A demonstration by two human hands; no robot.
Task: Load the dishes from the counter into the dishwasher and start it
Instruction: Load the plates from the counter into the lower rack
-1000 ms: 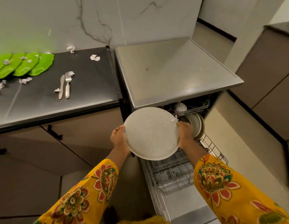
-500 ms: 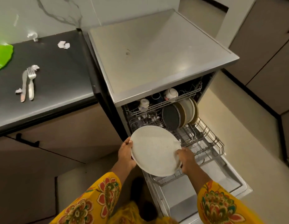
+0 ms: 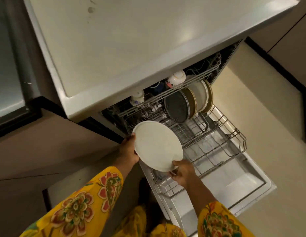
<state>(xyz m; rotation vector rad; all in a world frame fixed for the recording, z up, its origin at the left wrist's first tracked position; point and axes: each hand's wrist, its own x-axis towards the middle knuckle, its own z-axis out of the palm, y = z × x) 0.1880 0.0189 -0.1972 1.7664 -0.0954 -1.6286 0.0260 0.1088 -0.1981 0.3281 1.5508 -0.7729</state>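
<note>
I hold a round white plate [image 3: 157, 145] tilted over the left front of the pulled-out lower rack [image 3: 222, 147] of the open dishwasher. My left hand [image 3: 129, 152] grips its left rim and my right hand [image 3: 183, 171] grips its bottom right rim. At the back of the lower rack several plates stand upright: a dark plate [image 3: 177, 106], tan ones and a white one [image 3: 200, 95]. Cups [image 3: 176, 79] sit in the upper rack [image 3: 166, 96], partly hidden under the dishwasher top [image 3: 131, 40].
The open dishwasher door [image 3: 234, 185] lies flat below the rack, over a pale floor [image 3: 268, 117]. A dark counter [image 3: 8, 74] runs off the left edge, with brown cabinet fronts [image 3: 46, 142] below it. Cabinets [image 3: 289, 38] stand at the right.
The view has swung down and closer to the dishwasher; the cutlery and green plates on the counter have left the frame. The plate has come down from level with the dishwasher top to over the rack.
</note>
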